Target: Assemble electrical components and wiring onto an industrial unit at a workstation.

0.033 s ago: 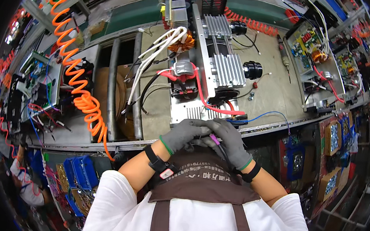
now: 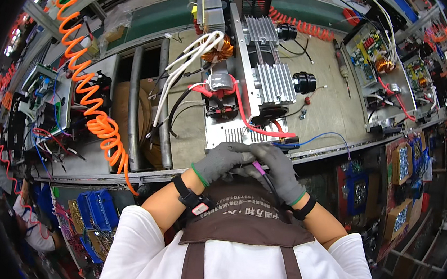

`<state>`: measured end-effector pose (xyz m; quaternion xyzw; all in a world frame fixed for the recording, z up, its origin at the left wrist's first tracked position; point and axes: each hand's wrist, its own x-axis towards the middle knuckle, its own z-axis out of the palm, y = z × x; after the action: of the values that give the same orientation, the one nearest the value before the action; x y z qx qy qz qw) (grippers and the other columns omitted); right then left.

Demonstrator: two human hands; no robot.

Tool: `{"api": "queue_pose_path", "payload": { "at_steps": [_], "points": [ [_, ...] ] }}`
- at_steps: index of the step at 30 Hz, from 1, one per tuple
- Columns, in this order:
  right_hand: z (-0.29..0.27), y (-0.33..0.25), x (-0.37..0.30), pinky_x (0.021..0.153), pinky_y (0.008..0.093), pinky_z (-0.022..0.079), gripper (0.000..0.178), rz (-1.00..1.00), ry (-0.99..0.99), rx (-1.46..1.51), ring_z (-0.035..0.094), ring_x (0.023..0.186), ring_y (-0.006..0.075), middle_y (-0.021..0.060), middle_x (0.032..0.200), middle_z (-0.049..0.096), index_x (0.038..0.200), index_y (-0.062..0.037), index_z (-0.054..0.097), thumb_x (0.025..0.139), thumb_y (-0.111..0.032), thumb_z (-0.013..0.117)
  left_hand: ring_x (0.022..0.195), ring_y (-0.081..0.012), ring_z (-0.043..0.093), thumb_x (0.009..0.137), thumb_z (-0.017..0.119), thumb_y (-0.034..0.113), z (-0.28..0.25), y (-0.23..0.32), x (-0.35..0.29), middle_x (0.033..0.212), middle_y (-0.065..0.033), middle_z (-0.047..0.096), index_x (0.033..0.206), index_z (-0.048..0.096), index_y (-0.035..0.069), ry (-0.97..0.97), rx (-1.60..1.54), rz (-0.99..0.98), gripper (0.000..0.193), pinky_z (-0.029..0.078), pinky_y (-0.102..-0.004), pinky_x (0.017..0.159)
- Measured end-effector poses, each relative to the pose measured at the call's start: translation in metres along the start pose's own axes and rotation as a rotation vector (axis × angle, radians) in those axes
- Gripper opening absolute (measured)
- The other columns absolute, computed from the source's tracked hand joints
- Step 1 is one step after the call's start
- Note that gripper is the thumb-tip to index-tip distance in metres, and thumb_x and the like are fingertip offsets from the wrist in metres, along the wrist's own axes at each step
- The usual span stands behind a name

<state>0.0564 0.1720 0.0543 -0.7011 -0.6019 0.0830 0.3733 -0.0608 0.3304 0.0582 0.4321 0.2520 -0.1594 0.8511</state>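
Note:
Both hands wear grey gloves with green cuffs and meet at the bench's front edge. In my right hand (image 2: 283,172) is a black cable with a pink-purple sleeve (image 2: 258,168); the cable runs down over the wrist side. My left hand (image 2: 220,163) is closed, its fingertips against the right hand; what they pinch is hidden. Just beyond stands an electrical assembly with a silver finned heat sink (image 2: 276,84), a copper-wound coil (image 2: 218,50), white wires (image 2: 191,57) and a thick red cable (image 2: 244,113). Its metal base plate (image 2: 229,134) is right behind the hands.
An orange coiled hose (image 2: 83,76) hangs at left beside metal rollers (image 2: 136,110). A screwdriver (image 2: 342,67) and circuit-board units (image 2: 383,74) lie at right. A blue wire (image 2: 319,136) crosses the bench edge. Blue parts bins (image 2: 98,208) sit below.
The pink-purple sleeve shows slightly more between my hands. The bench scene has shifted a little to the left and up in the view; both hands stay together.

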Motion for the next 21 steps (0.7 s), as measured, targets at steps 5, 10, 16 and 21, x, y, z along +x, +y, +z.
{"api": "queue_pose_path", "payload": {
  "at_steps": [5, 10, 16, 21],
  "points": [
    [-0.002, 0.000, -0.024, 0.072, 0.0347, 0.051, 0.040, 0.064, 0.060, 0.123, 0.062, 0.089, 0.0295, 0.0118, 0.096, 0.063, 0.104, -0.0090, 0.061, 0.069, -0.015, 0.078, 0.070, -0.0113, 0.062, 0.089, 0.060, 0.022, -0.006, -0.006, 0.004, 0.089, -0.0088, 0.066, 0.111, 0.061, -0.003, 0.140, 0.196, 0.081, 0.034, 0.051, -0.0217, 0.061],
    [0.006, 0.018, -0.006, 0.066, 0.0360, 0.050, 0.030, 0.028, 0.142, -0.083, 0.062, 0.076, 0.0275, 0.0072, 0.088, 0.064, 0.100, -0.0113, 0.062, 0.073, -0.013, 0.074, 0.068, -0.0091, 0.060, 0.089, 0.057, 0.025, -0.014, 0.002, 0.024, 0.082, -0.0061, 0.067, 0.103, 0.067, 0.001, 0.229, 0.496, 0.114, 0.029, 0.048, -0.0238, 0.059],
    [0.013, 0.038, 0.019, 0.064, 0.0360, 0.049, 0.019, 0.164, -0.028, -0.096, 0.063, 0.074, 0.0310, 0.0130, 0.079, 0.065, 0.094, -0.0053, 0.065, 0.079, -0.016, 0.069, 0.075, -0.0240, 0.064, 0.087, 0.053, 0.040, -0.035, 0.002, 0.057, 0.081, -0.0171, 0.066, 0.101, 0.069, 0.007, 0.355, 1.075, 0.080, 0.039, 0.048, -0.0361, 0.075],
    [0.018, 0.055, 0.038, 0.070, 0.0365, 0.049, 0.026, 0.303, -0.301, -0.180, 0.063, 0.081, 0.0305, 0.0146, 0.087, 0.065, 0.100, -0.0066, 0.063, 0.085, -0.028, 0.063, 0.076, -0.0260, 0.063, 0.086, 0.052, 0.042, -0.050, -0.005, 0.077, 0.083, -0.0136, 0.068, 0.102, 0.068, 0.005, 0.184, 0.984, 0.115, 0.044, 0.048, -0.0361, 0.075]
  ]
}}
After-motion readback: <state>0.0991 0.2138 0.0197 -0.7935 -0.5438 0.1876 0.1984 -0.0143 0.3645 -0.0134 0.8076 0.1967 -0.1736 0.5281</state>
